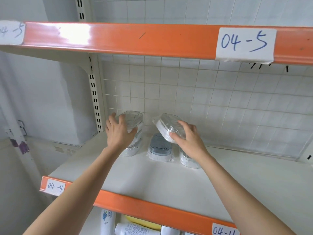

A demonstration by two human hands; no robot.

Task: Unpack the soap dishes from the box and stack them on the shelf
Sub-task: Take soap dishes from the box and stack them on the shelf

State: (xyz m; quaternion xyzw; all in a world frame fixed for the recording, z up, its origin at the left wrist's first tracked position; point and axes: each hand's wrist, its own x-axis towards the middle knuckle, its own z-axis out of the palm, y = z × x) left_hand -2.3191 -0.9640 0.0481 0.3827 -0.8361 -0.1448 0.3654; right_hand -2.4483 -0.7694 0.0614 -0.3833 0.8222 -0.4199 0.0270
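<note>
Both arms are up at the shelf [169, 180], the one tagged 04-4 [55, 186] on its orange lip [152, 210]. The left hand [118, 133] lies spread over a clear dish [131, 118], fingers splayed across its top and thumb hooked round its near right corner, so the hand is clamped on it. That dish sits on top of another wrapped dish [135, 146], whose white base peeks out just below the palm, making a pile of two at the far left of the row.

The right hand [188, 139] grips a wrapped white dish [166, 127], fingers over the top and thumb pressed into its near side. This one is tilted, its left end raised and its plastic wrap crinkled there, and it hangs in the air clear of the shelf. Directly under the tilted dish, a little nearer the camera, a grey dish [160, 148] lies flat in its wrap. Just beneath the right wrist a fourth shelf dish [188, 160] shows only its near white end; the rest is hidden by the hand.

The two held dishes are near each other with a gap between, and the grey one sits below that gap. Behind the hands is a white grid panel [220, 99]. Overhead runs the upper shelf, labelled 04-5 [244, 43]. Below the arms, bottles [108, 221] lie on the next level down.
</note>
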